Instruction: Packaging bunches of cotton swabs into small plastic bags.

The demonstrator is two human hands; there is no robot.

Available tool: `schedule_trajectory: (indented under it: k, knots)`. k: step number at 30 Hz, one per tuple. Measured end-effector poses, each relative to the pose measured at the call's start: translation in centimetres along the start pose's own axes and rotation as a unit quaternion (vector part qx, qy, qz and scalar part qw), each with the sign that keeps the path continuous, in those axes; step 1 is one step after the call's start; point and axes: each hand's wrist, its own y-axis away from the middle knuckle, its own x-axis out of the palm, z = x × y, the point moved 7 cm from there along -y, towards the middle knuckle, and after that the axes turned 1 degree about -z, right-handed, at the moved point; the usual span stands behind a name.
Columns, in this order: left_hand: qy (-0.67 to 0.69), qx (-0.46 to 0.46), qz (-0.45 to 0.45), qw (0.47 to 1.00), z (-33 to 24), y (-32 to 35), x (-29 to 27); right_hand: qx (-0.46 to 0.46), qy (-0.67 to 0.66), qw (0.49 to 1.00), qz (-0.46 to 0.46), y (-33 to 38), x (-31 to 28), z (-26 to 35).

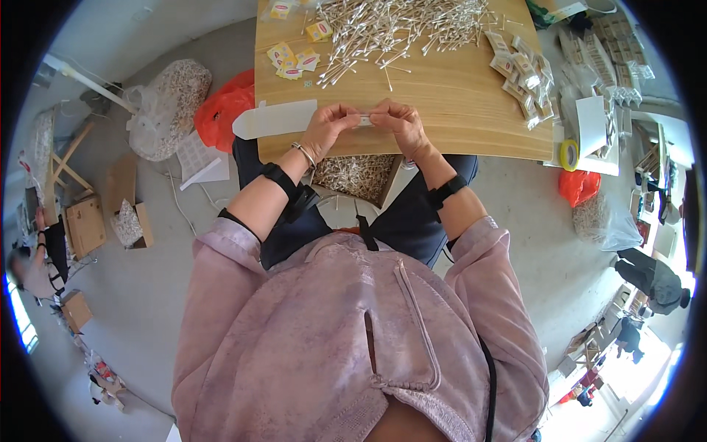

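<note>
Tabletop is a honey-tan wood grain, and the cotton swabs all over it are white-tipped on pale beige sticks, with a plain white paper strip and some little yellow-and-white cards with red bits. Jacket is a mottled dusty mauve over dark navy trousers, plus black wristbands. Loudest colours are easily that red-orange plastic bag and the bright yellow tape roll.

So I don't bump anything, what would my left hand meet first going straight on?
Past the small whitish item at its fingers, your left hand would likely meet your right hand; exact depth is unclear.
</note>
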Motion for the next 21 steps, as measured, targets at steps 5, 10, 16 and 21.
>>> schedule_trajectory:
  k: [5, 10, 16, 21]
  knots:
    - [0.001, -0.014, 0.01, 1.0, 0.1, 0.0, 0.1, -0.001, 0.017, 1.0, 0.006, -0.2, -0.3, -0.2]
    - [0.012, -0.008, 0.002, 1.0, -0.2, 0.3, 0.4, -0.001, 0.022, 1.0, 0.003, -0.1, -0.1, 0.0]
    - [-0.071, 0.032, -0.016, 0.997, -1.3, 0.0, 0.5, -0.026, 0.061, 0.998, -0.007, -0.5, -0.3, -0.2]
    - [-0.143, 0.109, -0.032, 0.983, -2.6, 0.5, 0.4, -0.06, 0.125, 0.99, -0.034, 0.3, 0.5, 0.9]
